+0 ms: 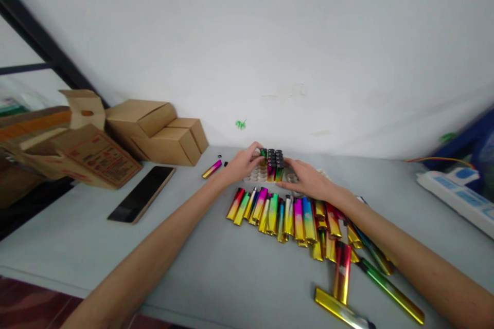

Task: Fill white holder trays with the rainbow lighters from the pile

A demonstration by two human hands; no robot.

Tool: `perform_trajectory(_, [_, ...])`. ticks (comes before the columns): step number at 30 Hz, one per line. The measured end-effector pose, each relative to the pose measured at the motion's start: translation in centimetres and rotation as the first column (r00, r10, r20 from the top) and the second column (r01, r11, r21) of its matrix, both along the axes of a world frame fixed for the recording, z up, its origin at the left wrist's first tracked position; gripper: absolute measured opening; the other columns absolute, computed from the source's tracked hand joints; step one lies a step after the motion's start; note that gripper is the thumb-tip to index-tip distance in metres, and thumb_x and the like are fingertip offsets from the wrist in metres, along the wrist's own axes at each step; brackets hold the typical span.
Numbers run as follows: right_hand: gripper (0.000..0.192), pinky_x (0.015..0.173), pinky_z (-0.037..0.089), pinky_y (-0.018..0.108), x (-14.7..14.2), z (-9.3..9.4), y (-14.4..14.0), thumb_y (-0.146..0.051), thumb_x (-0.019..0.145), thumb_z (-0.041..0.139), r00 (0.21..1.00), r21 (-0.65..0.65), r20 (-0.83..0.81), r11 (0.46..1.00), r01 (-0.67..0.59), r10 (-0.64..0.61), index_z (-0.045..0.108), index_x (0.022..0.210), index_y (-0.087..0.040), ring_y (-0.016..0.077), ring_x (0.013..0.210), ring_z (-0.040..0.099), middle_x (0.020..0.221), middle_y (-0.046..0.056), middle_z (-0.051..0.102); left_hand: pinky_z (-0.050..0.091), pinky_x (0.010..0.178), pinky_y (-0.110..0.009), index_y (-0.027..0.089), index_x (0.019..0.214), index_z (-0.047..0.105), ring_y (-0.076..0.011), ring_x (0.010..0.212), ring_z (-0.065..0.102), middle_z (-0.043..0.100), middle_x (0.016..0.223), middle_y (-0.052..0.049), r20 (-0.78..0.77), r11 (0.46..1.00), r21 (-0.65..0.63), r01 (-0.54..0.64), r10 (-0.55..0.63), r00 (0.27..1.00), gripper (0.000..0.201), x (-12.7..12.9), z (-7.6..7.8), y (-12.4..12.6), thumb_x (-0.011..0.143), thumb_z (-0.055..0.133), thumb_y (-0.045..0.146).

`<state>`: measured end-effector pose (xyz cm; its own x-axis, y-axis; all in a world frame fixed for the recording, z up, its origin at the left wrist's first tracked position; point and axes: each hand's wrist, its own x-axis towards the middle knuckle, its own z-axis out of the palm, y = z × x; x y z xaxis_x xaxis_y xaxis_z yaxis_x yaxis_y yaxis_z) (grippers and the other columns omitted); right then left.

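Grey table (216, 272), white wall (247, 51) behind. Left hand (243, 163): thumb and fingertips pinched on a green lighter (263, 153). Right hand (307, 179): fingers parted beside upright lighters (275, 162); grip unclear. Pale tray (254, 175) between both hands' fingers. Loose lighters (273, 211) nearer the camera than the fingers.
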<state>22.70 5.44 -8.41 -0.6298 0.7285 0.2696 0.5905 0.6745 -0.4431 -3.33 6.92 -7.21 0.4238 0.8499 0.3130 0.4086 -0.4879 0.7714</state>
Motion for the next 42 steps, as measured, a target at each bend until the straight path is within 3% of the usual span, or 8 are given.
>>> perform_trajectory(8, [0.068, 0.105, 0.05, 0.056, 0.1, -0.3, 0.0, -0.054, 0.092, 0.067, 1.0, 0.026, -0.001, 1.0, 0.013, -0.013, 0.049, 0.144, -0.015, 0.0357, 0.122, 0.063, 0.136, 0.02, 0.064, 0.056, 0.097, -0.042, 0.02, 0.12, 0.055, -0.0242, 0.105, 0.073, 0.076, 0.106, -0.011, 0.118, 0.997, -0.072, 0.031, -0.023, 0.993, 0.036, -0.1, 0.3, -0.6, 0.093, 0.062, 0.043])
perform_trajectory(11, [0.068, 0.106, 0.049, 0.056, 0.1, -0.4, 0.0, -0.053, 0.092, 0.066, 1.0, 0.033, -0.015, 0.999, 0.001, 0.0, 0.048, 0.145, -0.015, 0.0358, 0.124, 0.063, 0.137, 0.02, 0.064, 0.053, 0.104, -0.042, 0.019, 0.132, 0.052, -0.024, 0.118, 0.068, 0.071, 0.124, -0.015, 0.159, 0.996, -0.022, -0.084, 0.087, 0.984, 0.048, -1.2, 0.9, -1.8, 0.091, 0.065, 0.041])
perform_trajectory(17, [0.069, 0.103, 0.051, 0.053, 0.0, -0.1, -0.1, -0.053, 0.091, 0.068, 1.0, 0.001, 0.003, 1.0, 0.019, -0.019, 0.05, 0.145, -0.014, 0.0364, 0.121, 0.064, 0.134, 0.021, 0.065, 0.051, 0.072, -0.032, 0.021, 0.1, 0.068, -0.0214, 0.084, 0.067, 0.073, 0.089, -0.006, -0.321, 0.942, 0.173, -0.288, 0.331, 0.887, 0.024, -3.5, 3.4, -8.8, 0.093, 0.06, 0.042])
perform_trajectory(21, [0.07, 0.102, 0.052, 0.054, 0.0, -0.1, 0.0, -0.053, 0.092, 0.067, 1.0, 0.016, 0.022, 1.0, 0.017, -0.018, 0.048, 0.146, -0.012, 0.0372, 0.12, 0.064, 0.133, 0.021, 0.065, 0.042, 0.066, -0.032, 0.021, 0.089, 0.064, -0.0208, 0.07, 0.06, 0.067, 0.077, -0.004, -0.55, 0.938, 0.097, -0.332, 0.329, 0.767, 0.03, -3.3, 3.6, -12.5, 0.092, 0.059, 0.05])
perform_trajectory(27, [0.07, 0.1, 0.053, 0.054, 0.1, -0.3, 0.1, -0.057, 0.092, 0.065, 1.0, 0.023, 0.008, 1.0, 0.009, -0.009, 0.049, 0.145, -0.014, 0.0361, 0.116, 0.065, 0.129, 0.02, 0.067, 0.04, 0.067, -0.034, 0.021, 0.087, 0.059, -0.0253, 0.075, 0.062, 0.067, 0.082, -0.008, -0.578, 0.917, 0.023, -0.399, 0.338, 0.743, 0.029, -2.2, 2.0, -12.7, 0.094, 0.053, 0.049])
perform_trajectory(33, [0.068, 0.099, 0.053, 0.053, 0.1, -0.2, 0.0, -0.056, 0.092, 0.066, 1.0, 0.024, -0.001, 1.0, 0.001, -0.001, 0.051, 0.144, -0.015, 0.0357, 0.116, 0.066, 0.129, 0.02, 0.068, 0.036, 0.061, -0.034, 0.025, 0.065, 0.046, -0.0257, 0.065, 0.059, 0.06, 0.066, -0.007, -0.659, 0.92, 0.041, -0.391, 0.319, 0.682, 0.03, -2.4, 2.3, -11.3, 0.09, 0.054, 0.038])
perform_trajectory(37, [0.067, 0.1, 0.053, 0.052, 0.1, -0.2, 0.0, -0.057, 0.092, 0.065, 1.0, 0.031, 0.001, 0.999, 0.01, -0.01, 0.052, 0.143, -0.015, 0.0353, 0.118, 0.066, 0.131, 0.02, 0.067, 0.038, 0.059, -0.031, 0.024, 0.076, 0.045, -0.021, 0.063, 0.06, 0.061, 0.068, -0.004, -0.441, 0.925, 0.043, -0.378, 0.357, 0.824, 0.022, -2.5, 3.3, -10.0, 0.095, 0.049, 0.035])
perform_trajectory(42, [0.069, 0.104, 0.051, 0.052, 0.1, -0.4, 0.2, -0.054, 0.092, 0.066, 1.0, 0.025, 0.0, 1.0, -0.008, 0.008, 0.05, 0.144, -0.012, 0.0351, 0.12, 0.065, 0.133, 0.021, 0.066, 0.032, 0.048, -0.022, 0.024, 0.106, 0.045, -0.0105, 0.051, 0.049, 0.064, 0.078, 0.001, 0.136, 0.944, -0.236, -0.23, 0.267, 0.954, 0.028, -1.2, 3.6, -7.8, 0.096, 0.051, 0.05])
